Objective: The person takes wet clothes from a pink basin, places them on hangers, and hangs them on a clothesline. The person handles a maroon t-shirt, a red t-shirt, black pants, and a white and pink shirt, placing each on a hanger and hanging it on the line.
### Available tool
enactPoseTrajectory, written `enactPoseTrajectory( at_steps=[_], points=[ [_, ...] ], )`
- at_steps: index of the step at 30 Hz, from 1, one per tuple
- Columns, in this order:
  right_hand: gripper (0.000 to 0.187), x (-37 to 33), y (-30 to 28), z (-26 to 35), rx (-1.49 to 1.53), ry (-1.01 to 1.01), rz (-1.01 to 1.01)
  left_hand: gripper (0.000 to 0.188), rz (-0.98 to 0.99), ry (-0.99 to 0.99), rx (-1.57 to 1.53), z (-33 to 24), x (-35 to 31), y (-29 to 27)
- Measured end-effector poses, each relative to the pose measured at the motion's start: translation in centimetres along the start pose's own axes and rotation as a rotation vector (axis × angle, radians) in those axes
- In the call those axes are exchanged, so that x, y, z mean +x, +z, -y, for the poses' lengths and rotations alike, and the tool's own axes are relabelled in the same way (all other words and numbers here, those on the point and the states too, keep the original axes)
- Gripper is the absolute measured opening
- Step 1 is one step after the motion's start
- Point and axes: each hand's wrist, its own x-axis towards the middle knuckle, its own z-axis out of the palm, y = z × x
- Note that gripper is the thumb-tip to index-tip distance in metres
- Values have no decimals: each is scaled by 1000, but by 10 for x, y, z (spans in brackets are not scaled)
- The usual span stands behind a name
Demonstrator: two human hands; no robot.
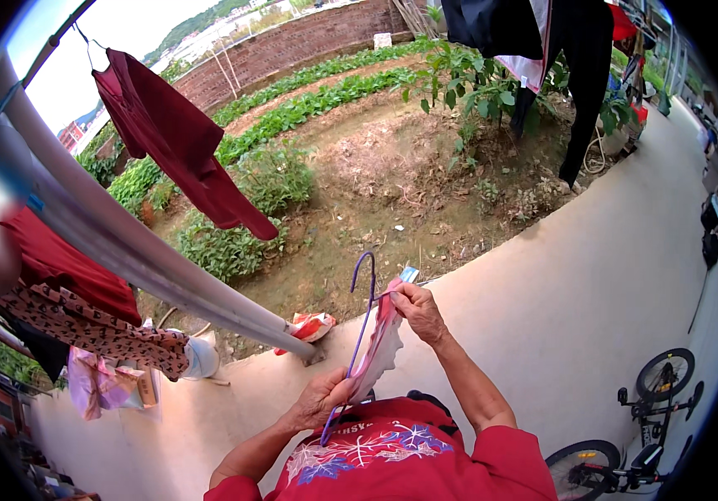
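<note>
In front of my chest is a purple clothes hanger [363, 332], its hook pointing up and away from me. My left hand [324, 399] is closed around the hanger's near part and the lower end of a small pink garment with a pale scalloped edge [384, 352]. The garment lies along the hanger's right side. At its far upper end my right hand [420, 312] pinches the edge between thumb and fingers. A light blue patch [409, 274] shows just beyond those fingers. How the garment sits on the hanger is partly hidden by my left hand.
A thick grey pole [209, 288] slants down at left to the concrete path [492, 351]. A dark red top [163, 142] and patterned clothing [96, 324] hang there. Dark trousers [586, 83] hang at upper right. A bicycle [651, 430] stands at lower right; vegetable beds [317, 108] lie ahead.
</note>
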Motion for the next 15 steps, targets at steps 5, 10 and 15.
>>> enactPoseTrajectory(
  at_steps=[5,10,15],
  points=[
    [5,-19,42,59,-416,-583,251,30,71,-27,-11,6,-6,-17],
    [8,-8,34,84,-520,-643,74,34,187,-76,-210,12,-7,-51],
    [13,-2,31,76,-41,-127,264,29,373,30,-141,-4,1,-82]
  ],
)
